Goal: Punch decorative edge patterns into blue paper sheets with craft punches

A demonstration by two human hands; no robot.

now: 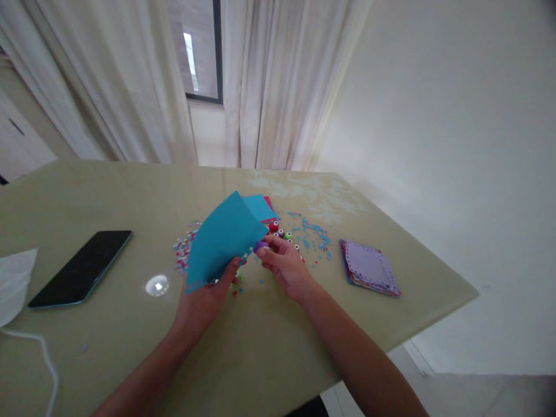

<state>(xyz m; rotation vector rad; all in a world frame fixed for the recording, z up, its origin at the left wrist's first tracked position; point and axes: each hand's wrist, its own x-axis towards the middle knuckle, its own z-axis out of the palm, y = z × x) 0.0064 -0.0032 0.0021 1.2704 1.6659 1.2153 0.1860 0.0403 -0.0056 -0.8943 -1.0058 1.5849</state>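
A blue paper sheet (226,237) is raised and bowed over the table, gripped along its lower edge by my left hand (206,304). Several small holes run along the edge nearest my right hand. My right hand (286,267) pinches a small purple craft punch (260,246) at that holed edge. Just behind it stand several small punches (281,234) with eye-like dots, partly hidden by my hand and the sheet. A bit of green shows beneath my left fingers, too covered to make out.
Blue and red paper sheets (260,207) lie behind. Blue confetti (319,233) is scattered right of centre, mixed confetti (184,248) at left. A stack of hole-edged paper squares (372,269) sits at right. At left are a dark tablet (82,269), white sheet (15,284) and white cable (48,359).
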